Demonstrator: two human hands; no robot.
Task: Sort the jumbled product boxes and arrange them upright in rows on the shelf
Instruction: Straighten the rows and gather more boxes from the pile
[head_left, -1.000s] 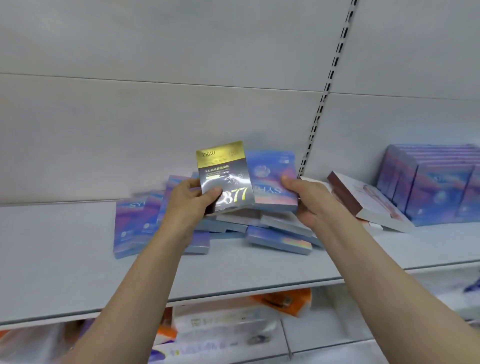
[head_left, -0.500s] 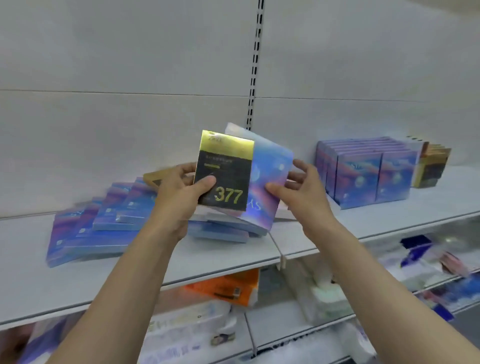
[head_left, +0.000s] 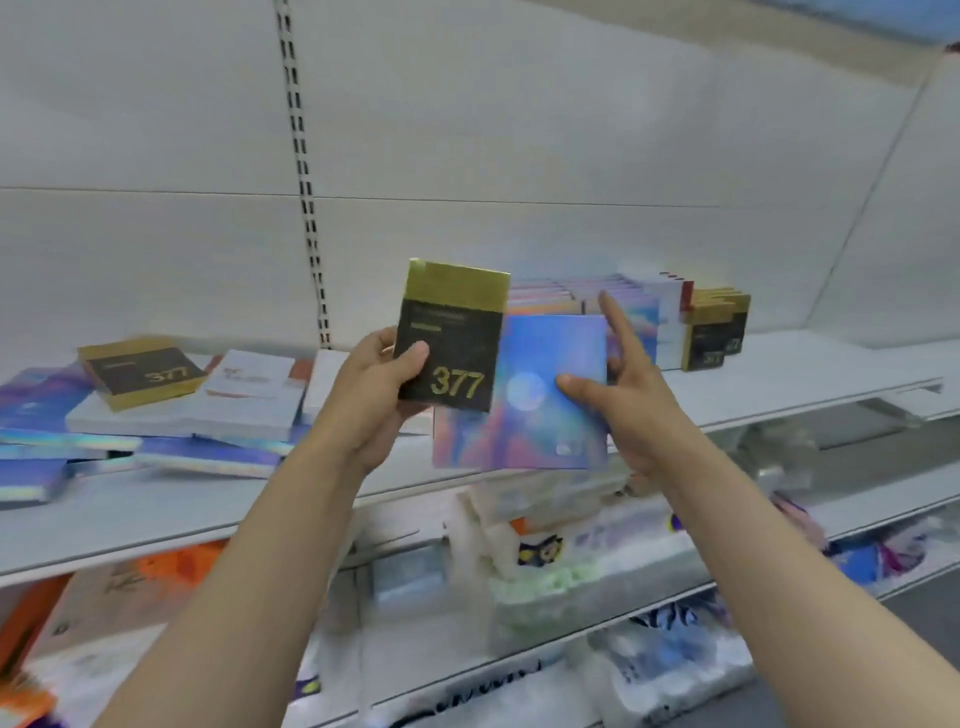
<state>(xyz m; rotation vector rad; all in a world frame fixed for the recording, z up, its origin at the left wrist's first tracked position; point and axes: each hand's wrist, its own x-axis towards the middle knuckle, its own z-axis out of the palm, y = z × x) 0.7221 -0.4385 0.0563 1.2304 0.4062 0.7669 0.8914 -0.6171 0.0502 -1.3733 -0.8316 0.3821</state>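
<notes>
head view: a black-and-gold box (head_left: 451, 338) marked 377 is held upright by the left hand (head_left: 371, 392), thumb curled over its front face, fingers wrapped behind. at its 4 o'clock, partly behind it, a blue iridescent box (head_left: 540, 400) is pinched by the right hand (head_left: 618, 395), thumb on the front, index finger stretched toward 12 o'clock. both boxes are raised above the white shelf (head_left: 779, 379). at 9 o'clock a jumbled pile (head_left: 156, 415) of flat boxes is seen on the shelf, a second 377 box (head_left: 145, 371) lying on top. at 2 o'clock upright rows (head_left: 649, 312) are already stood, iridescent boxes first, then black-and-gold boxes (head_left: 717, 327) at the far end.
</notes>
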